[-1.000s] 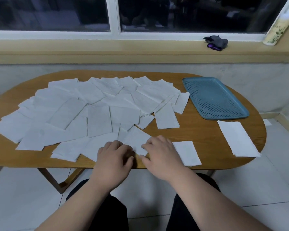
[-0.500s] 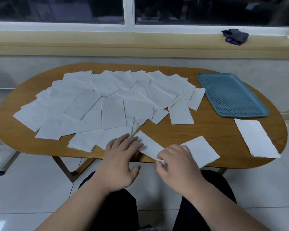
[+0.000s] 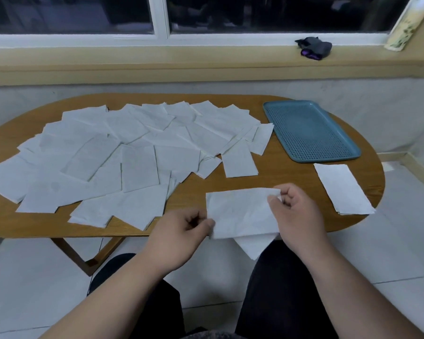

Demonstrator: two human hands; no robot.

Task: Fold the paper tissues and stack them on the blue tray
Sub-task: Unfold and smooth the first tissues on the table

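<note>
Paper tissue (image 3: 240, 211) is held at the near edge of the surface (image 3: 279, 177), between the two hands. Its lower left corner is pinched by the left hand (image 3: 181, 231). Its upper right corner is pinched by the right hand (image 3: 296, 211), whose other fingers are curled. The long axis is set left to right, rising slightly toward the right. A white corner (image 3: 252, 245) is seen below it, past the surface edge; whether it belongs to the same sheet cannot be told.

To the left, loose tissues (image 3: 132, 152) are spread overlapping across most of the surface, near the left hand. The blue tray (image 3: 309, 130) is set at the far right, just beside the spread's right margin. A pile of tissues (image 3: 343, 189) is placed just beside the tray's near end, apart from the right hand. A dark object (image 3: 313, 47) and a bottle (image 3: 406, 28) are noted on the window sill (image 3: 206, 59).
</note>
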